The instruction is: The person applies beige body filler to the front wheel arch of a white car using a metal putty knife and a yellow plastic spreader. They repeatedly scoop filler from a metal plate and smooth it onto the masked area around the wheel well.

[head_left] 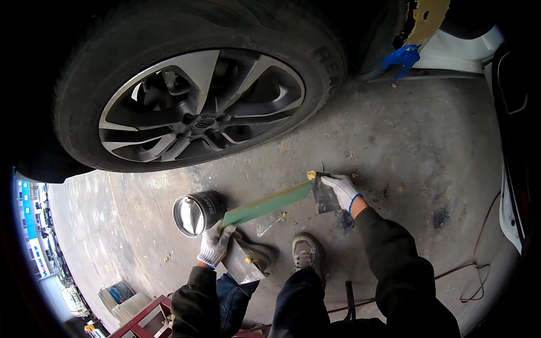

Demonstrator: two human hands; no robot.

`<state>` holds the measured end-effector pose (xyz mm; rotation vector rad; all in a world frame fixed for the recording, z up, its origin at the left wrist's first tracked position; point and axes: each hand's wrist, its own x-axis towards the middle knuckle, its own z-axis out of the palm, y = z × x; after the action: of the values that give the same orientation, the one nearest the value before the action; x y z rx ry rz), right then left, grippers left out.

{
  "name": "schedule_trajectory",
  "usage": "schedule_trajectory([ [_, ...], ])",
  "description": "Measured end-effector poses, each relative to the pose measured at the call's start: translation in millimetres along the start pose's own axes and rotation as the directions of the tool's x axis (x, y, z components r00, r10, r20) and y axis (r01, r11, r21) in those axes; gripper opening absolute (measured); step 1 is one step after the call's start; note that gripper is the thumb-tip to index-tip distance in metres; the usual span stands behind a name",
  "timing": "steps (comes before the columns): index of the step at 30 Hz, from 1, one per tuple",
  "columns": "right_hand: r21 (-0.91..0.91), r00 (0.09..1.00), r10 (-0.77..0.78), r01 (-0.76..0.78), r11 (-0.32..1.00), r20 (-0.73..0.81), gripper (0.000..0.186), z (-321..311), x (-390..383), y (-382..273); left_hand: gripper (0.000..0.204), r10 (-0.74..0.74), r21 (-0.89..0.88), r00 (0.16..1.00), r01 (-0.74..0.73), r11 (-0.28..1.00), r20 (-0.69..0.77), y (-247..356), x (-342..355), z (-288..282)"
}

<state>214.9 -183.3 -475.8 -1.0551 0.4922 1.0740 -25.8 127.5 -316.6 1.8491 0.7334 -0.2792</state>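
A car wheel (204,123) with a two-tone alloy rim stands beyond the round tin (198,214). Right of the tin slants a long, flat, pale-green strip (267,204), its upper edge smeared tan. Below the tin, the left hand (214,246) grips the strip and a grey, tan-spotted plate (238,265). Well right of the tin, the right hand (341,190) grasps a dark, scuffed rectangular blade (325,198), tan paste (311,175) at its corner.

Gloved left hand (214,244) gripping, left forearm (194,298) close in; gloved right hand (342,192) gripping farther forward, right arm (397,256) angled inward
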Motion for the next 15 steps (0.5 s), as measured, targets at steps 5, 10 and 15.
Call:
schedule_trajectory([
  [5, -0.269, 0.986, -0.046, 0.089, 0.959, 0.162, 0.032, 106, -84, 8, 0.023, 0.093, 0.277, 0.994, -0.105, 0.955, 0.056, 18, 1, -4],
  [10, -0.267, 0.975, -0.129, 0.176, 0.948, 0.183, 0.032, 87, -130, 0, 0.040, 0.294, 0.535, 0.935, -0.355, 0.767, 0.199, 33, -3, -15],
  [15, -0.164, 0.998, 0.048, -0.041, 0.986, 0.043, 0.021, -82, -77, -3, 0.035, 0.382, 0.593, 0.872, -0.489, 0.640, 0.307, 32, 4, -17],
])
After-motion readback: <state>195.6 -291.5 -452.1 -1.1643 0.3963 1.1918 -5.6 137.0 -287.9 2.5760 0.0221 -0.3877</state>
